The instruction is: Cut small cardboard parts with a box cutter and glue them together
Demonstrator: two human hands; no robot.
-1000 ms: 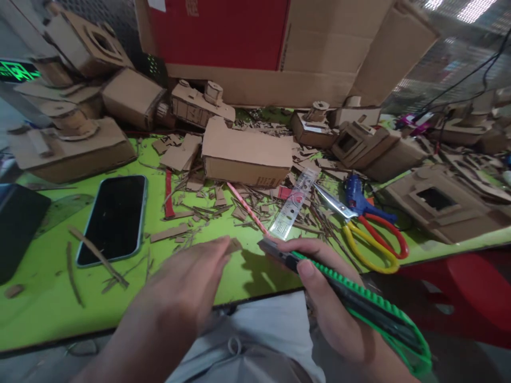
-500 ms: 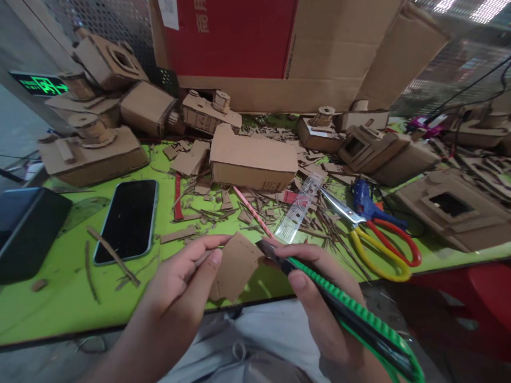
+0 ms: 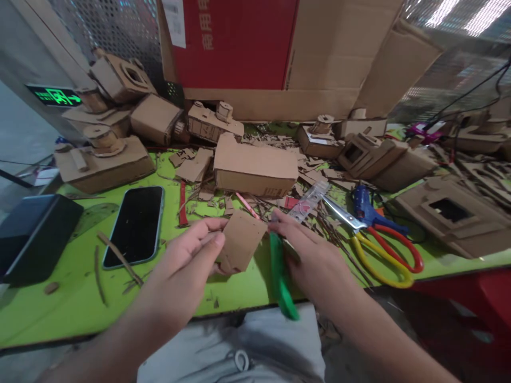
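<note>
In the head view my left hand pinches a small flat piece of cardboard between thumb and fingers, its face tilted up toward me. At the right edge of that piece, my right hand is closed on a green utility knife. The knife's handle hangs out below the palm toward me, smeared by motion. Its blade is hidden behind the fingers. Just beyond my hands stands a plain cardboard box, with a pink striped stick and a clear ruler among scraps.
A phone and a dark box lie left. Scissors and a blue glue gun lie right. Cardboard camera models line the back on both sides. A large carton stands behind. The green table's front edge is near me.
My right hand has turned over, palm down, swinging the knife's handle from the lower right to point toward me. The cardboard piece has risen slightly and tilted. The whole view has shifted a little.
</note>
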